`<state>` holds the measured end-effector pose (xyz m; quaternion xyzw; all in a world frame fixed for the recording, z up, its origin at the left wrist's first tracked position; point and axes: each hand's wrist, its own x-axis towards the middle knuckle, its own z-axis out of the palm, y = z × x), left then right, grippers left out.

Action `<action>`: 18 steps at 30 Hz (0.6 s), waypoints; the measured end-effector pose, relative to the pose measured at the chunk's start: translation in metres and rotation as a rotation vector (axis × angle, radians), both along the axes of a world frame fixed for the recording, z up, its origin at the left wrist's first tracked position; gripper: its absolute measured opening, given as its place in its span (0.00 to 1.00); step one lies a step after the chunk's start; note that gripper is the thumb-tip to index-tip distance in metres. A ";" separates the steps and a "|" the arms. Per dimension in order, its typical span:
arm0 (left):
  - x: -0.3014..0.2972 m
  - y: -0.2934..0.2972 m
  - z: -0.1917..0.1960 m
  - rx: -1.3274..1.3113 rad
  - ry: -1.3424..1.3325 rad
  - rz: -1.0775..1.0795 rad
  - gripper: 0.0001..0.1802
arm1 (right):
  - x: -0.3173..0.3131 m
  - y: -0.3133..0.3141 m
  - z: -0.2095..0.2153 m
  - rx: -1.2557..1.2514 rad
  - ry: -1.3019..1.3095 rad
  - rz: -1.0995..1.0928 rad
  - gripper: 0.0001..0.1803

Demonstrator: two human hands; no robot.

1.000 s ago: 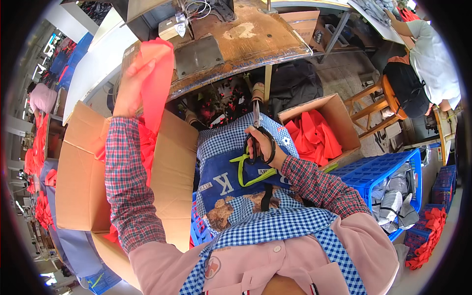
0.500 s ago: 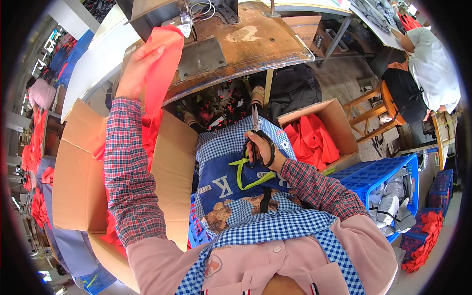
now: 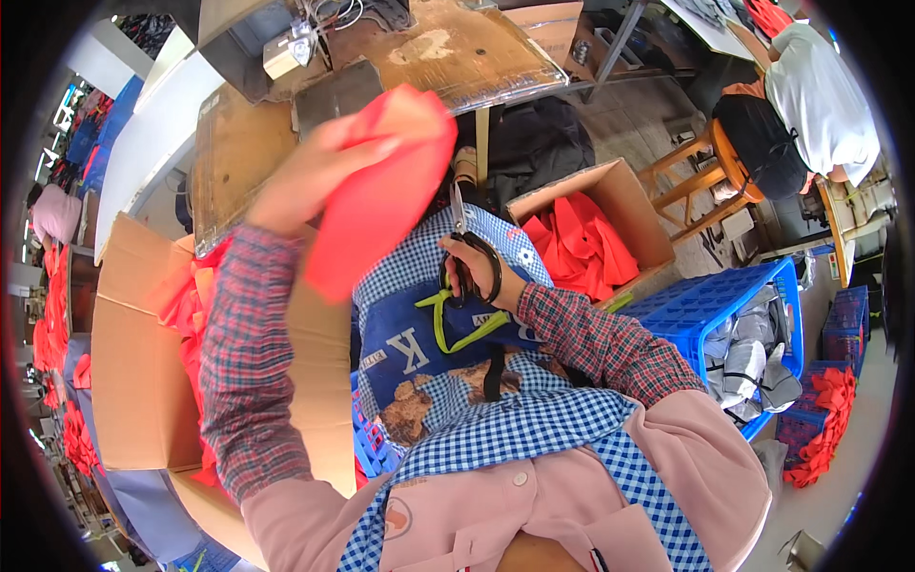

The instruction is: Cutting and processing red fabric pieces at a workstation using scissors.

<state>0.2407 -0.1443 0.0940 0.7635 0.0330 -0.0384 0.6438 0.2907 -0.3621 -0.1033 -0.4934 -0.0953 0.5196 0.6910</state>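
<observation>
My left hand (image 3: 319,176), smeared by motion, grips a red fabric piece (image 3: 391,195) in front of the worn wooden table. The cloth hangs in the air above my lap. In my right hand (image 3: 474,269) are scissors (image 3: 458,212) with black handles, blades pointing away from me. A yellow-green strip (image 3: 444,334) hangs beside the handles, over my blue checked apron (image 3: 534,429). Left of my lap stands an open cardboard box (image 3: 143,362) with red cloth (image 3: 191,310) in it; my left forearm crosses over it.
A smaller cardboard box (image 3: 653,224) holding red fabric pieces (image 3: 581,248) stands to the right. Beside it is a blue plastic crate (image 3: 667,300) with grey bundles (image 3: 748,348). The wooden table (image 3: 496,57) lies ahead. Another person (image 3: 820,100) sits on a wooden stool (image 3: 729,157) at far right.
My left hand has swung right and downward with the red fabric, from the table's left side to above my lap. My right hand keeps the scissors; the whole view has shifted slightly.
</observation>
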 end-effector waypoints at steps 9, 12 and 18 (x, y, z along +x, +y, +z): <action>0.002 -0.059 -0.002 0.304 -0.305 -0.135 0.33 | 0.013 -0.008 -0.021 -0.045 -0.002 -0.024 0.15; -0.072 -0.005 0.002 0.374 -0.130 0.073 0.17 | 0.009 -0.007 -0.019 -0.015 0.060 -0.047 0.17; -0.242 0.155 -0.065 1.111 0.311 0.552 0.22 | 0.011 -0.001 -0.018 -0.032 0.062 -0.020 0.17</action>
